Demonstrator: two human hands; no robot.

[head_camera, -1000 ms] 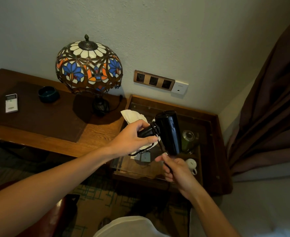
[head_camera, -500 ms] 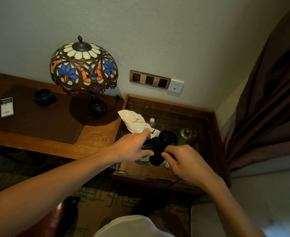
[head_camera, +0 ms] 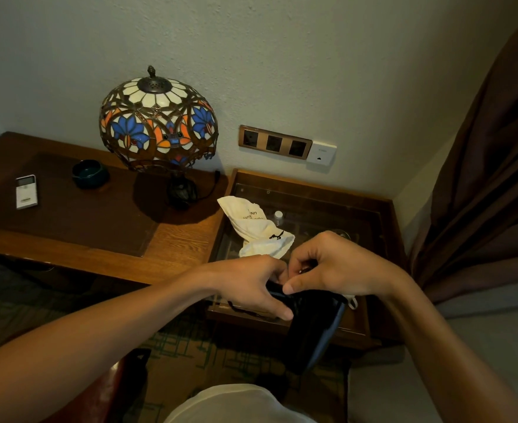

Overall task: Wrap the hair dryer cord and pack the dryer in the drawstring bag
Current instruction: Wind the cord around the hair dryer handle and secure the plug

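The black hair dryer [head_camera: 312,331] hangs with its barrel pointing down, in front of the glass-topped side table [head_camera: 312,206]. My left hand [head_camera: 248,285] grips its handle end. My right hand [head_camera: 337,267] touches the left one from above and pinches something small and dark at the handle, mostly hidden by the fingers. A thin stretch of black cord [head_camera: 242,311] shows under my left hand. The white drawstring bag [head_camera: 254,230] lies crumpled on the glass just beyond my hands, its black string visible.
A stained-glass lamp [head_camera: 158,123], a dark bowl [head_camera: 89,174] and a white remote [head_camera: 26,191] stand on the wooden desk [head_camera: 105,257] to the left. Wall sockets [head_camera: 274,143] are behind. A small bottle [head_camera: 278,215] shows under the glass. A brown curtain [head_camera: 489,178] hangs at the right.
The dryer came down from upright above the table to low at its front edge, barrel now pointing down. My right hand moved up from below the dryer to meet my left hand.
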